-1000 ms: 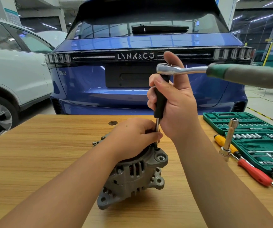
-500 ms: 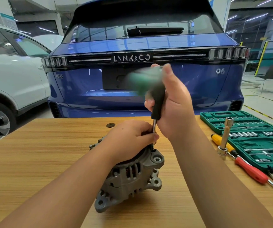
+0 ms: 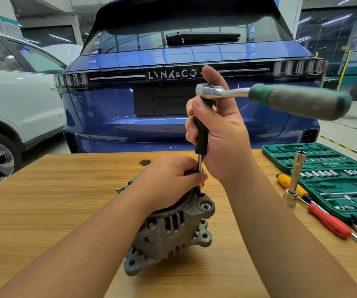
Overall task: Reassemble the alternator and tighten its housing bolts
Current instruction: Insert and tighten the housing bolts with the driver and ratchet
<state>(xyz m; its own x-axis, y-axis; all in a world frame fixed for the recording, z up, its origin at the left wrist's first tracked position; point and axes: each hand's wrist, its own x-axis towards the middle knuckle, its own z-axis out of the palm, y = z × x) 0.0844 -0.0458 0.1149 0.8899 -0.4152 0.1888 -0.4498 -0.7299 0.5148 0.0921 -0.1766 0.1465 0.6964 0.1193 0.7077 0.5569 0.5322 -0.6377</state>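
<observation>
Both hands busy: left (image 3: 169, 179) pinches steel shaft (image 3: 200, 166); right (image 3: 218, 134) grips black extension (image 3: 202, 134).

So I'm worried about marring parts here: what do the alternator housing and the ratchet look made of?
The alternator housing looks like cast aluminium or a similar light alloy: dull, slightly grainy grey with moulded ribs and lugs. The ratchet head and neck look like polished chromed steel, mirror-bright; its green and grey handle seems rubbery plastic, matte, though motion blur leaves that open.

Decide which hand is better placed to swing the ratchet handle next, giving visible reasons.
Right. The right hand already grips the extension under the ratchet; the left hand steadies the alternator.
</observation>
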